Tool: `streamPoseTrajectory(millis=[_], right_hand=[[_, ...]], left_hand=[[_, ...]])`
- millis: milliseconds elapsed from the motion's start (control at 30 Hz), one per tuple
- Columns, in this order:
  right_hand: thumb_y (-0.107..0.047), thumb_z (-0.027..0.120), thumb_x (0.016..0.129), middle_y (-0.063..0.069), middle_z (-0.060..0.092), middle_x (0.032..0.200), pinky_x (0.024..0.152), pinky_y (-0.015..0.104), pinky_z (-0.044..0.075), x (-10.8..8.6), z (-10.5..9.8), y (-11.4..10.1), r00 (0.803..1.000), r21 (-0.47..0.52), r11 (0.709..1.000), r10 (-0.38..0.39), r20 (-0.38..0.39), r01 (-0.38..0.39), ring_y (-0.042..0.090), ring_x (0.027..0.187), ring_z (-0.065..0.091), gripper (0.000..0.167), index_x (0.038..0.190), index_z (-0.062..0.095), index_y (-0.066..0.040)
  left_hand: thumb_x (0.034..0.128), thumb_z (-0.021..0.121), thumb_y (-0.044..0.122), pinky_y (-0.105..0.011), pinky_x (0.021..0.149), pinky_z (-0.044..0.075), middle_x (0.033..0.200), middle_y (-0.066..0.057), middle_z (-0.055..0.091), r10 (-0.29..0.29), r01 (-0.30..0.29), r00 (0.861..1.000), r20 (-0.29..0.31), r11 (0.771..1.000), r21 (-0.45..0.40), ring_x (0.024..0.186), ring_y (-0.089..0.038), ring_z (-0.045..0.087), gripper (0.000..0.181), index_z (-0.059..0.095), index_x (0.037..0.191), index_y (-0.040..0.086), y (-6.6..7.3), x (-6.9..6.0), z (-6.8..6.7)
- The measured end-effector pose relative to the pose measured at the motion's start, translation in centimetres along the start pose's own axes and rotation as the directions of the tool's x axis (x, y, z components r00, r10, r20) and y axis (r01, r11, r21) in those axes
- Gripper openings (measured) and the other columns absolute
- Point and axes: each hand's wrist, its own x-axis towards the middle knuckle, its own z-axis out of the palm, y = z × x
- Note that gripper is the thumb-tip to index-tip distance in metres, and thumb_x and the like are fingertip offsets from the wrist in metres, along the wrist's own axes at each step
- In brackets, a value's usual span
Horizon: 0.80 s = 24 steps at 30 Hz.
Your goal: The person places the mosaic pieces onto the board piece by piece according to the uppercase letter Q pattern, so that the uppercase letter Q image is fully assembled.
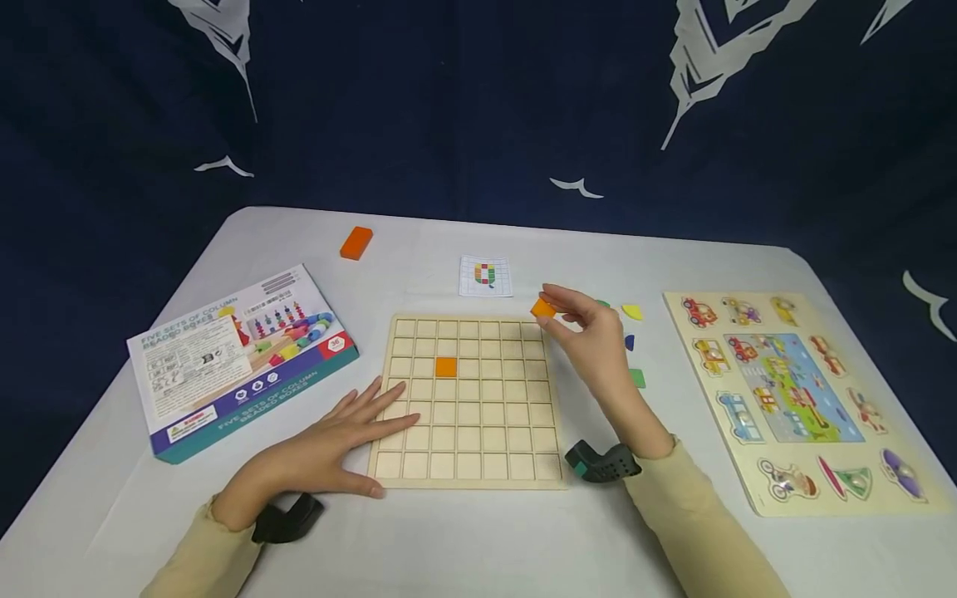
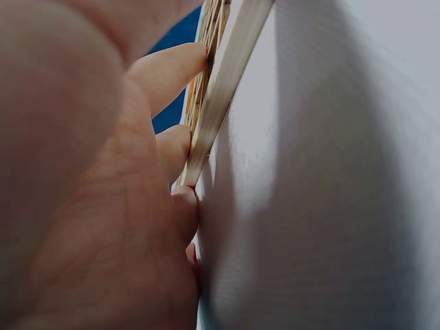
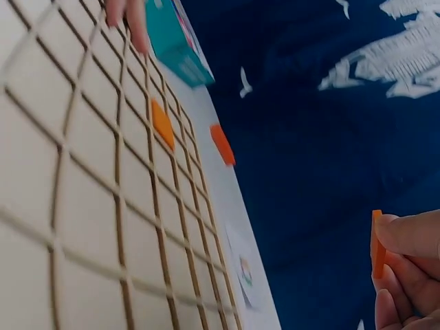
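A wooden grid board [image 1: 469, 415] lies flat in the middle of the table, with one orange square tile [image 1: 446, 367] in a cell at its upper left. My left hand [image 1: 336, 448] rests with spread fingers on the board's left edge; the left wrist view shows its fingertips against the wooden rim [image 2: 227, 82]. Above the board's upper right corner, my right hand [image 1: 591, 336] pinches a second orange square tile [image 1: 543, 308] between thumb and fingers. In the right wrist view this held tile [image 3: 377, 244] appears edge-on. Beyond the board lies a small pattern card [image 1: 485, 276] with a coloured figure.
A teal and white toy box [image 1: 242, 357] lies at the left, and an orange rectangular block [image 1: 356, 242] sits behind it. Yellow [image 1: 632, 311], blue and green [image 1: 637, 378] pieces lie by the right hand, partly hidden. A vehicle puzzle board [image 1: 807, 399] occupies the right side.
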Motion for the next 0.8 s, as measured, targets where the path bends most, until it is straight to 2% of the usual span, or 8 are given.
streamPoseTrajectory(millis=[133,233,400,533,633,800], right_hand=[[0.003,0.071,0.08,0.008,0.066,0.11,0.086,0.032,0.045,-0.9,2.1,-1.1,0.996,0.052,0.999,-0.009,0.091,0.005,0.019,0.099,0.058,0.038,0.117,0.064,0.0],[0.003,0.071,0.079,0.005,0.067,0.109,0.086,0.033,0.046,-1.6,3.7,-1.4,0.984,0.081,0.997,-0.024,0.175,0.01,0.018,0.098,0.058,0.038,0.116,0.065,-0.001],[-0.001,0.073,0.079,0.0,0.067,0.107,0.082,0.035,0.048,-2.8,6.1,-0.9,0.952,0.054,0.998,-0.042,0.302,0.027,0.017,0.094,0.058,0.037,0.115,0.067,-0.006],[-0.003,0.074,0.079,-0.002,0.067,0.108,0.082,0.031,0.049,-3.4,7.3,-0.3,0.923,0.045,0.999,-0.019,0.384,0.002,0.015,0.095,0.06,0.035,0.113,0.068,-0.008],[-0.004,0.074,0.079,-0.002,0.066,0.109,0.083,0.026,0.048,-3.6,7.9,0.1,0.903,0.064,0.998,-0.023,0.43,-0.005,0.012,0.097,0.061,0.032,0.111,0.069,-0.009],[-0.005,0.073,0.08,-0.002,0.066,0.11,0.087,0.022,0.045,-3.8,8.5,0.4,0.88,0.071,0.997,-0.07,0.47,0.042,0.008,0.102,0.059,0.03,0.109,0.07,-0.008]], left_hand=[[0.0714,0.08,0.035,-0.06,0.104,-0.001,0.155,-0.007,0.009,0.01,-0.01,1.0,0.001,1.0,-0.008,0.139,-0.035,-0.004,0.084,0.039,0.144,0.023,0.0,0.0,0.0],[0.0718,0.08,0.036,-0.061,0.104,-0.001,0.155,-0.008,0.009,0.01,-0.01,1.0,0.002,1.0,-0.006,0.139,-0.035,-0.004,0.084,0.039,0.144,0.023,0.1,0.0,0.0],[0.0718,0.079,0.038,-0.059,0.105,-0.001,0.155,-0.007,0.009,0.006,-0.006,1.0,0.006,1.0,0.007,0.139,-0.034,-0.004,0.084,0.039,0.144,0.023,0.0,0.0,0.1],[0.0716,0.079,0.039,-0.059,0.105,-0.001,0.156,-0.006,0.009,0.008,-0.008,1.0,0.004,1.0,0.009,0.139,-0.034,-0.005,0.084,0.039,0.144,0.023,-0.1,0.0,0.1],[0.0717,0.079,0.039,-0.06,0.105,-0.001,0.155,-0.006,0.009,0.007,-0.007,1.0,0.004,1.0,0.005,0.139,-0.034,-0.005,0.084,0.039,0.144,0.023,-0.1,0.0,0.1],[0.0717,0.079,0.039,-0.059,0.105,-0.001,0.155,-0.005,0.01,-0.004,0.004,1.0,0.006,1.0,0.011,0.139,-0.033,-0.004,0.084,0.039,0.144,0.024,-0.1,0.0,0.0]])
